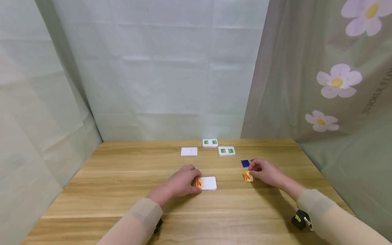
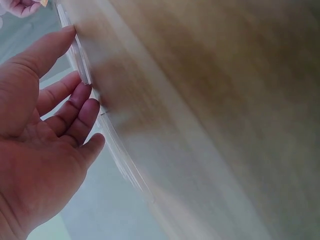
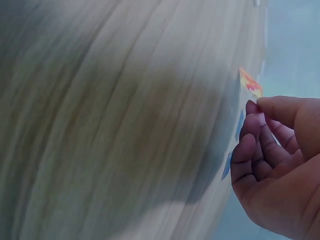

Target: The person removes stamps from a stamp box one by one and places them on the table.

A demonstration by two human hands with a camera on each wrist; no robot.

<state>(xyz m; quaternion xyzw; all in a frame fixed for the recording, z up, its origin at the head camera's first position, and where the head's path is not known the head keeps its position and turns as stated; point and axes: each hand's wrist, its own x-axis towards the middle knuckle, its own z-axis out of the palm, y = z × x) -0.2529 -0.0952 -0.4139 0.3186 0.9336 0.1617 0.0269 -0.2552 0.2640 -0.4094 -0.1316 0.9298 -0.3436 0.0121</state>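
Observation:
On the table lies a white card in a clear case (image 1: 209, 183), with an orange-and-yellow picture square (image 1: 199, 182) on its left half. My left hand (image 1: 183, 181) holds this card by its left end, thumb at the near edge and fingertips at the far edge. In the left wrist view, the thumb and fingers of the left hand (image 2: 55, 110) touch the case's edge. My right hand (image 1: 265, 172) pinches a second orange-and-yellow square (image 1: 247, 176) between thumb and index finger. The right wrist view shows that square (image 3: 249, 84) above the tabletop, its corner at the fingertips.
Dark blue squares (image 1: 245, 163) lie just beyond my right hand, one partly hidden. Farther back are a blank white cased card (image 1: 189, 151) and two cased cards with green squares (image 1: 210, 143), (image 1: 226, 150). Curtains (image 1: 171, 85) stand behind the wooden table (image 1: 122, 190).

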